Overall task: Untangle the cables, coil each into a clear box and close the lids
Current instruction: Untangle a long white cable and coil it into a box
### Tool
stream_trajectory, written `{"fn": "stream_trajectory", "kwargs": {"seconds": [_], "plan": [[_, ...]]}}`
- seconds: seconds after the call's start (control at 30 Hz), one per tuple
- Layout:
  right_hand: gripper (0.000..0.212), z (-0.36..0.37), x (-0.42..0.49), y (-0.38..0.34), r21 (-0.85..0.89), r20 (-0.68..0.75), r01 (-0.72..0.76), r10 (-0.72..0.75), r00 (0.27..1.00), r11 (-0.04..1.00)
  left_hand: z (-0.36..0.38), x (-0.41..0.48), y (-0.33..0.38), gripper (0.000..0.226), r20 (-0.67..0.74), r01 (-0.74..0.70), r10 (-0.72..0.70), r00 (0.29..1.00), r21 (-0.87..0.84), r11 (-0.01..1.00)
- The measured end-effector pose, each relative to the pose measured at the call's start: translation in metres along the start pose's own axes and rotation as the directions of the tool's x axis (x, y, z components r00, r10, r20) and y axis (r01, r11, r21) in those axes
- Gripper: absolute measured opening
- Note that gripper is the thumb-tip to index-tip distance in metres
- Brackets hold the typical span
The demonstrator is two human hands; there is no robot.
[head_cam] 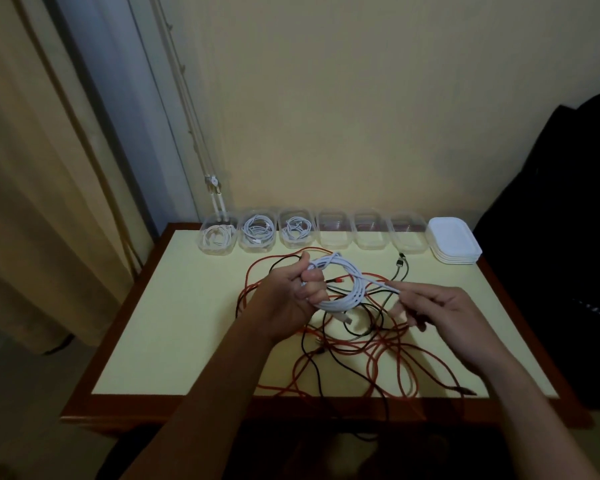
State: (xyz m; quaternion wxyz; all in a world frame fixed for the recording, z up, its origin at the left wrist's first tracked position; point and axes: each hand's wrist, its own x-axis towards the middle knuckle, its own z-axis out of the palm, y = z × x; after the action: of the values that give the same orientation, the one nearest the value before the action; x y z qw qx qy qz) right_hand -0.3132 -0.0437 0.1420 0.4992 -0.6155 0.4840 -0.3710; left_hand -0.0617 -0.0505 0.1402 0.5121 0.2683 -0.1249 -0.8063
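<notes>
My left hand (291, 289) grips a coil of white cable (347, 289) above the middle of the table. My right hand (437, 313) pinches the loose end of that same white cable between thumb and fingers, just right of the coil. Below both hands, orange cables (388, 355) and black cables (326, 362) lie tangled on the table top. Along the far edge stand six clear boxes without lids: three on the left hold coiled white cables (257, 230), three on the right are empty (371, 233).
A stack of white lids (454, 244) sits at the far right corner. The table (174, 306) has a pale yellow top and brown rim. A curtain hangs to the left, a dark object stands to the right. Black cable hangs over the front edge.
</notes>
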Motion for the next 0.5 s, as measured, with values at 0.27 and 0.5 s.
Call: {"fn": "stream_trajectory", "kwargs": {"seconds": [0.27,0.5], "plan": [[0.027,0.070,0.004,0.035,-0.203,-0.332,0.159,-0.221,0.917,0.966,-0.004,0.006,-0.018,0.065,-0.057,-0.033,0.026,0.998,-0.123,0.992],[0.023,0.098,0.011,0.024,0.049,-0.381,0.016,0.004,0.925,0.999,-0.003,0.017,-0.026,0.034,-0.236,-0.261,0.247,0.940,-0.030,0.965]]}}
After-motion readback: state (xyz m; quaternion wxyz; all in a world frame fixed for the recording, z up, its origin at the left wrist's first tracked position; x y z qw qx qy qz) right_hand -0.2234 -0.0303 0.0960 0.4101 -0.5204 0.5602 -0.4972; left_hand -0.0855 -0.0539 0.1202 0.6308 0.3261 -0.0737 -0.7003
